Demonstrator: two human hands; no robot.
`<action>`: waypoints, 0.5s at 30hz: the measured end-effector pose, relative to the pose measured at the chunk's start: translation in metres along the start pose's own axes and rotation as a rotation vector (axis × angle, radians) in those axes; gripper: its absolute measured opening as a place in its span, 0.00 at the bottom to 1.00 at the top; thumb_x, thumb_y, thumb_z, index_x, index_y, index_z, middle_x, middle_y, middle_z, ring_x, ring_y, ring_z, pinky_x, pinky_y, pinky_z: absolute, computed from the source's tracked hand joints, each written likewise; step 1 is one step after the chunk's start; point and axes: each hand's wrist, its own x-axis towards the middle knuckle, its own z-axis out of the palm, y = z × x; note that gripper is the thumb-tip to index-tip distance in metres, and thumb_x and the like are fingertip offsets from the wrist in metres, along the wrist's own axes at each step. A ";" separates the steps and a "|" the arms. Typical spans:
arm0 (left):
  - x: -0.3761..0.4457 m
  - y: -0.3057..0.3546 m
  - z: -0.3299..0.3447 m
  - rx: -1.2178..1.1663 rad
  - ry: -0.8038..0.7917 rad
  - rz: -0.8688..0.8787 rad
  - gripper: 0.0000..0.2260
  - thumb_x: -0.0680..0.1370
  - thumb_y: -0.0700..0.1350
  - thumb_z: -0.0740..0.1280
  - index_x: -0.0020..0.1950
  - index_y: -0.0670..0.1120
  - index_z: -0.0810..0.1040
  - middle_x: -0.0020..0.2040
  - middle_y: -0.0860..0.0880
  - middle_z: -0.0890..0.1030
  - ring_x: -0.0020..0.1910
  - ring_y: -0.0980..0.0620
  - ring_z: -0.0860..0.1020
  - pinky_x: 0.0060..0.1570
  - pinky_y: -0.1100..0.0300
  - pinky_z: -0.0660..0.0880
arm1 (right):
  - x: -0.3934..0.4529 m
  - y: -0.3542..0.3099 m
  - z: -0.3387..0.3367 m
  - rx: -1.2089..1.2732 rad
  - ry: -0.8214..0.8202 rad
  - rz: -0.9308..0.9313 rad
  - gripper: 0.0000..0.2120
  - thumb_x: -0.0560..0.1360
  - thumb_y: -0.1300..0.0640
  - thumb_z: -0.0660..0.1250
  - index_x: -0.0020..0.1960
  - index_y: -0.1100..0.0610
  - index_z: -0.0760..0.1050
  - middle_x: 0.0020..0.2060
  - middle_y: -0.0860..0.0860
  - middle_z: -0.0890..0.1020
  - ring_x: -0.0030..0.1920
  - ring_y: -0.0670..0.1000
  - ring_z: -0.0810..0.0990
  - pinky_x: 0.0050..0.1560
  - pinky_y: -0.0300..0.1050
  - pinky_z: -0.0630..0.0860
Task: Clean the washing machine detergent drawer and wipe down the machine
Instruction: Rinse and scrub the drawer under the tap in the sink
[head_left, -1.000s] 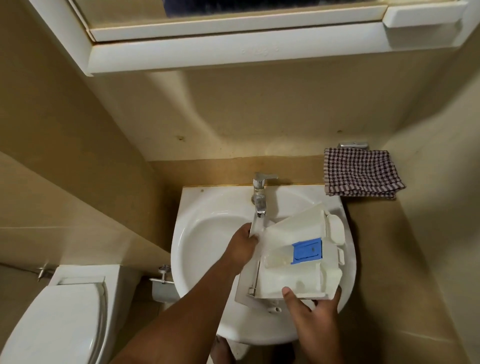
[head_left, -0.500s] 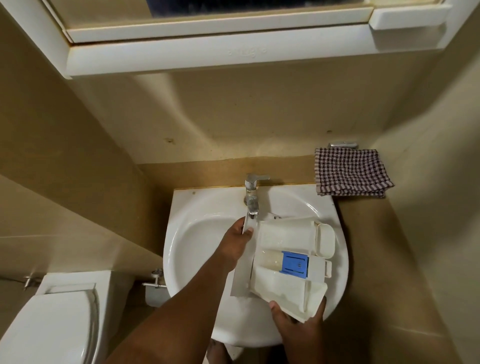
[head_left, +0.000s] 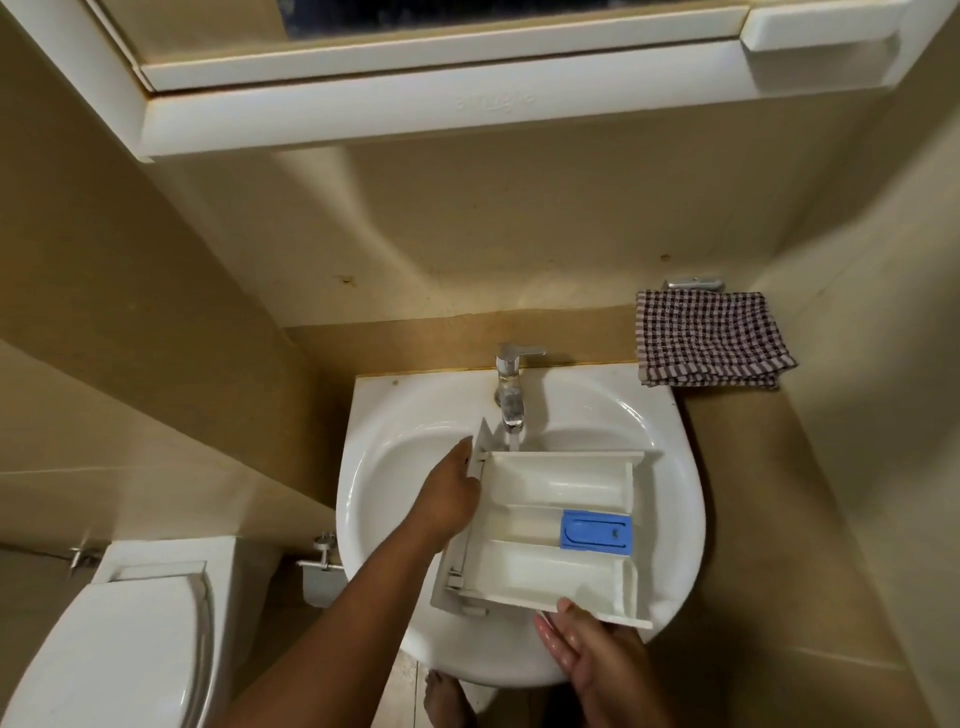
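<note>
The white detergent drawer (head_left: 550, 530), with a blue insert (head_left: 597, 529) in its middle channel, is held level over the white sink (head_left: 395, 467), compartments facing up. My left hand (head_left: 449, 499) grips its front panel at the left end. My right hand (head_left: 587, 649) holds the near long edge from below, its fingers wet. Water runs from the chrome tap (head_left: 511, 384) and lands at the drawer's far left corner.
A folded checked cloth (head_left: 711, 345) lies on the ledge right of the sink. A white toilet (head_left: 104, 649) stands at the lower left. A white cabinet (head_left: 415, 88) hangs overhead. Beige walls close in on both sides.
The drawer was tilted with its right end raised; it has been turned flat with compartments facing up. Water now runs from the tap. My right hand shifted along the near edge.
</note>
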 end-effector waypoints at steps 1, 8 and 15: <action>0.000 -0.003 -0.003 0.018 0.040 0.000 0.23 0.79 0.36 0.56 0.72 0.52 0.70 0.63 0.52 0.78 0.59 0.49 0.77 0.57 0.55 0.75 | 0.001 -0.003 0.001 -0.027 -0.024 0.031 0.19 0.74 0.69 0.69 0.63 0.59 0.74 0.54 0.59 0.84 0.53 0.60 0.84 0.56 0.56 0.80; -0.008 -0.007 -0.011 -0.027 0.238 -0.013 0.24 0.78 0.33 0.57 0.72 0.49 0.70 0.61 0.49 0.79 0.59 0.46 0.77 0.59 0.51 0.77 | 0.000 -0.056 -0.005 -0.658 0.422 -0.401 0.19 0.75 0.64 0.71 0.62 0.63 0.69 0.54 0.59 0.73 0.52 0.60 0.76 0.51 0.49 0.70; -0.007 0.003 0.002 -0.074 0.253 -0.080 0.29 0.76 0.31 0.57 0.77 0.46 0.65 0.69 0.47 0.74 0.67 0.44 0.73 0.67 0.50 0.72 | 0.039 -0.096 0.086 -0.703 -0.183 -0.421 0.11 0.80 0.66 0.60 0.56 0.55 0.77 0.54 0.54 0.83 0.54 0.51 0.83 0.60 0.42 0.76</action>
